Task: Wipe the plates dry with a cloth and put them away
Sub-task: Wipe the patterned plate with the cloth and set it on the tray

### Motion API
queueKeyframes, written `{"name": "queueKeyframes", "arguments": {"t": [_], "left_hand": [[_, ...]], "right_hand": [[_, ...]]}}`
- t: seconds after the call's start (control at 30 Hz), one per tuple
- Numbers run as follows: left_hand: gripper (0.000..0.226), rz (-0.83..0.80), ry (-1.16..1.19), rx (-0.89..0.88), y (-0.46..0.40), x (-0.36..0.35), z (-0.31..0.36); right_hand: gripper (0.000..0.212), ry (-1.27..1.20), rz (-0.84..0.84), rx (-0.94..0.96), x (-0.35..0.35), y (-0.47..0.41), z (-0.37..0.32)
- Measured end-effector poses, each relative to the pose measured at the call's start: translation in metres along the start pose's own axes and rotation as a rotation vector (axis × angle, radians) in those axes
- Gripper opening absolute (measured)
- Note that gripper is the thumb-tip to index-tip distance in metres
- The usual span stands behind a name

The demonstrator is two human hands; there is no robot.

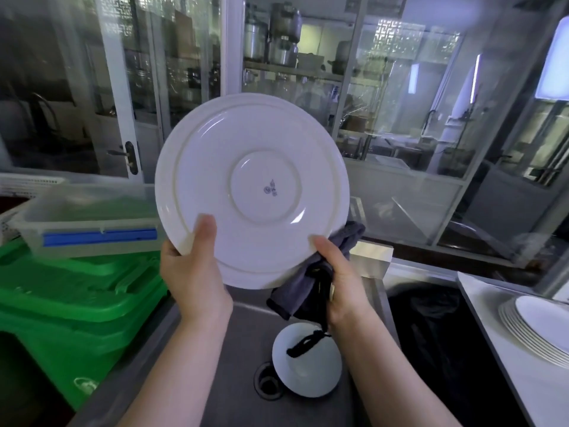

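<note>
Thumbs press the upturned underside of the plate [252, 192], each hand's grip clamped on its near rim: the left hand [194, 272] bare at the left, the right hand [337, 282] also bunching the dark cloth [311, 288] against the rim, probably so it can wipe while the left steadies and turns. The plate is held upright above the sink [240, 328], likely so drips fall there. One plate is in hand, one white dish [308, 365] lies in the sink, and about five plates form the stack [535, 331] on the worktop [523, 392] at the right, apparently the put-away spot.
</note>
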State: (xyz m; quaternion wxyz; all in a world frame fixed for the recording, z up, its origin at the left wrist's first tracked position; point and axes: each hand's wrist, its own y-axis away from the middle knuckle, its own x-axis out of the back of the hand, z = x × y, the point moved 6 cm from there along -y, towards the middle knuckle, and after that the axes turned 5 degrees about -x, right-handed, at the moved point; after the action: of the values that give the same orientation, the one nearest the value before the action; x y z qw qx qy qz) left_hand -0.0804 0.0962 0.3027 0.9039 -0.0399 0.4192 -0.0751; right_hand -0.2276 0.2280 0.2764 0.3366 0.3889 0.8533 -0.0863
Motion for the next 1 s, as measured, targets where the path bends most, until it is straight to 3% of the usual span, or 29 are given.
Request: {"name": "queueKeyframes", "arguments": {"t": [0.13,0.23,0.37,0.6,0.67,0.87,1.0], "left_hand": [[0.020,-0.205,-0.090,0.070,-0.011,-0.002,0.003],[0.007,-0.280,-0.147,0.060,-0.030,-0.010,0.019],[0.012,-0.243,-0.156,0.016,-0.027,-0.010,0.027],[0.011,-0.122,-0.084,-0.037,-0.008,-0.014,0.023],[0.013,-0.085,-0.034,-0.039,-0.006,-0.019,0.022],[0.012,-0.049,-0.027,-0.097,-0.002,-0.021,0.022],[0.014,-0.054,-0.075,-0.146,-0.001,-0.017,0.028]], "right_hand": [[0.042,0.107,0.032,0.182,0.006,0.001,-0.033],[0.044,0.225,0.047,0.227,0.012,0.001,-0.060],[0.037,0.322,0.020,0.254,0.016,0.001,-0.075],[0.040,0.226,0.199,0.412,0.015,0.005,-0.051],[0.049,0.359,0.218,0.537,0.006,0.015,-0.041],[0.058,1.070,0.229,0.911,-0.027,0.037,-0.028],[0.052,1.350,0.024,1.100,-0.044,0.045,-0.017]]}}
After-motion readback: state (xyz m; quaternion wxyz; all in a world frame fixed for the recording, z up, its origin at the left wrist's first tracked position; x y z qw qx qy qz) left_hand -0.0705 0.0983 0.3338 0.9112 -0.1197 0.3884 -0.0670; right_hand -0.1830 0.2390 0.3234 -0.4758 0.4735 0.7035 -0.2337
